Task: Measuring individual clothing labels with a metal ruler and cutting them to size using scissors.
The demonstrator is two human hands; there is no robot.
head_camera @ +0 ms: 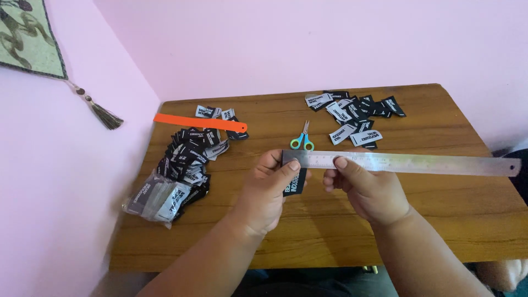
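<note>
My left hand (267, 190) pinches the left end of a long steel ruler (418, 163) together with a small black fabric label (295, 181) that hangs just below the ruler's edge. My right hand (366, 190) grips the ruler a little further right, thumb on top. The ruler stretches level to the right, above the wooden table (440, 209). Small scissors with blue and green handles (302, 140) lie shut on the table just beyond the ruler.
A large heap of black and white labels (190, 154) lies at the left, with a clear plastic bag of them (157, 197) at its near end. An orange ruler (201, 122) rests on that heap. A smaller pile of labels (355, 115) sits at the back right. Pink walls border the table.
</note>
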